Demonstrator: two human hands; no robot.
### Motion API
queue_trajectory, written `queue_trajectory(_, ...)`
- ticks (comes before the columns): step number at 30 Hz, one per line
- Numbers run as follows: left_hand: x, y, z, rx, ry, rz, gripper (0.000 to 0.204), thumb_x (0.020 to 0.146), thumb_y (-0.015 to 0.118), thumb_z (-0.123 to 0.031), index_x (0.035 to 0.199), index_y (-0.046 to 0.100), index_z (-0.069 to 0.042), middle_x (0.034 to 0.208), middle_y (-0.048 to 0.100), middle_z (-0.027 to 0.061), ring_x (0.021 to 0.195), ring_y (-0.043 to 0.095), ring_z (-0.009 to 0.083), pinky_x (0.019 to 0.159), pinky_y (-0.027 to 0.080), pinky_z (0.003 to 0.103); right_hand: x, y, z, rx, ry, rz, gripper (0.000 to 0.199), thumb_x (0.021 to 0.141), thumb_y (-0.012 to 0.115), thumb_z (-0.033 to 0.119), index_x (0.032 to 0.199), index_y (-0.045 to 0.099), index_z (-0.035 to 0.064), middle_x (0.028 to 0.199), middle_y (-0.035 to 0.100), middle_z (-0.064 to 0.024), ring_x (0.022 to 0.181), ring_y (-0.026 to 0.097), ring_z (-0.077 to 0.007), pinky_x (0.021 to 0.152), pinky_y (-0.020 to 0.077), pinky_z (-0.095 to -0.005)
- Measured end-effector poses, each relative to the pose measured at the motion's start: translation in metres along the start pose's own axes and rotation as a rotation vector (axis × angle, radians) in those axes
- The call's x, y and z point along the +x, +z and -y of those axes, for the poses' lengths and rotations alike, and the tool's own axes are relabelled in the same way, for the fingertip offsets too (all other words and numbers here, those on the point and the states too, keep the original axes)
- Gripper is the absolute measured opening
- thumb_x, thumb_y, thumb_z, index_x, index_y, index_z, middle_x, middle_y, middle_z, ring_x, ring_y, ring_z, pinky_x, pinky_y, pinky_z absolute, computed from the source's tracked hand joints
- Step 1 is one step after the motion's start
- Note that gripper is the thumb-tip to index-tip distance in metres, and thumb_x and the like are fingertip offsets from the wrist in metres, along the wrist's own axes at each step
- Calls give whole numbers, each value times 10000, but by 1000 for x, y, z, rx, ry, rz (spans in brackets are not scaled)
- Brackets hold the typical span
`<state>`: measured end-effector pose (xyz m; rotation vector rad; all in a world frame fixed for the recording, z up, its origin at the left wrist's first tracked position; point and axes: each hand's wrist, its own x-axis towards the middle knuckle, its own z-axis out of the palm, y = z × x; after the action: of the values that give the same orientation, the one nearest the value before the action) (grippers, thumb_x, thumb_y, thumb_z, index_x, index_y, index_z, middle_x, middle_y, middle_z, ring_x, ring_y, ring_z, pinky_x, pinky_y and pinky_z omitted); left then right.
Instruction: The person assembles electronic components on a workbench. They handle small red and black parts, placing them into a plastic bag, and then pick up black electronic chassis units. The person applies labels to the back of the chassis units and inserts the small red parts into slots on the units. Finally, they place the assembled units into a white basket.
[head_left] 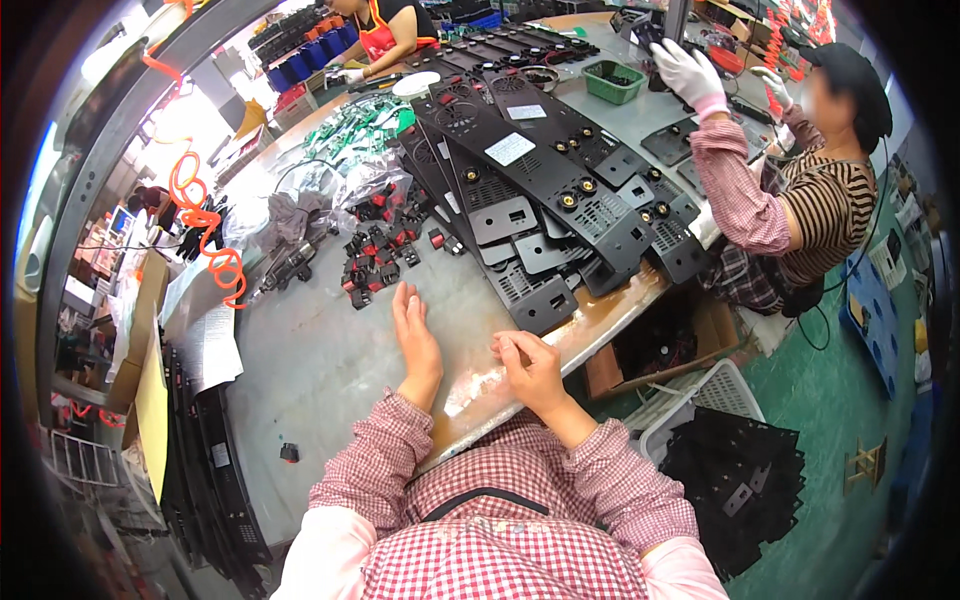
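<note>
My left hand (pixel 416 338) rests edge-down over the metal tabletop (pixel 320 370), fingers stretched out and holding nothing. Close to the front edge, my right hand (pixel 532 372) has its fingers curled in with thumb and forefinger together; whatever may be between them is hidden. Just beyond my left hand lies a heap of small black-and-red switch-like parts (pixel 372 262). Black perforated panels (pixel 510 150) with round vents and brass-coloured fittings are stacked ahead and to the right of my hands. One small black part (pixel 289 452) lies alone at the near left.
Green circuit boards (pixel 350 135) and clear plastic bags (pixel 355 185) lie farther back, near a power screwdriver (pixel 290 265). An orange coiled hose (pixel 200 210) hangs left. A gloved co-worker (pixel 800 190) works at right; another person (pixel 390 35) stands far back. A white basket (pixel 700 400) is below right.
</note>
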<state>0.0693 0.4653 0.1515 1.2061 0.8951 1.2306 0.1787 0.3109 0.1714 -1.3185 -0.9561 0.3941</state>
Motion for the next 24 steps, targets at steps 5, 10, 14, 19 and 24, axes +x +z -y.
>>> queue_trajectory(5, 9, -11, 10, 168, 113, 65, 482, 1062, 419, -348, 1403, 444, -8, 1372, 495, 126, 1300, 452, 228, 1095, 370, 371, -38, -28, 12, 20, 37, -47, 152, 935, 635, 84, 1017, 708, -21, 851, 715, -135, 724, 697, -190, 663, 549, -299)
queue_trajectory(10, 15, -22, 15, 105, 130, 111, 440, 1062, 409, -344, 1355, 485, -25, 1330, 511, 89, 1261, 460, 214, 1094, 344, 360, -114, -94, 8, -129, 160, -155, 158, 946, 634, 116, 975, 705, -23, 849, 717, -140, 720, 696, -218, 643, 537, -306)
queue_trajectory(14, 19, -22, 7, 109, 102, 168, 480, 1067, 379, -291, 1419, 405, 35, 1458, 440, 174, 1399, 390, 284, 1199, 279, 432, -204, -146, -26, -293, 464, -535, 164, 965, 604, 140, 964, 707, 12, 842, 713, -123, 747, 683, -184, 675, 520, -301)
queue_trajectory(19, 11, -15, -7, 279, 115, 213, 479, 1071, 351, -288, 1418, 414, 35, 1468, 439, 156, 1401, 382, 274, 1191, 272, 424, -337, -223, -94, -710, 839, -951, 190, 926, 621, 193, 998, 704, 38, 854, 689, -137, 797, 668, -257, 739, 522, -389)
queue_trajectory(24, -79, 20, -58, 702, 181, 585, 475, 1036, 404, -224, 1446, 430, 14, 1532, 385, 152, 1452, 307, 302, 1195, 219, 442, -410, -293, -95, -1179, 1179, -1051, 378, 838, 677, 205, 1201, 630, 108, 1168, 605, -175, 1086, 585, -378, 915, 490, -481)
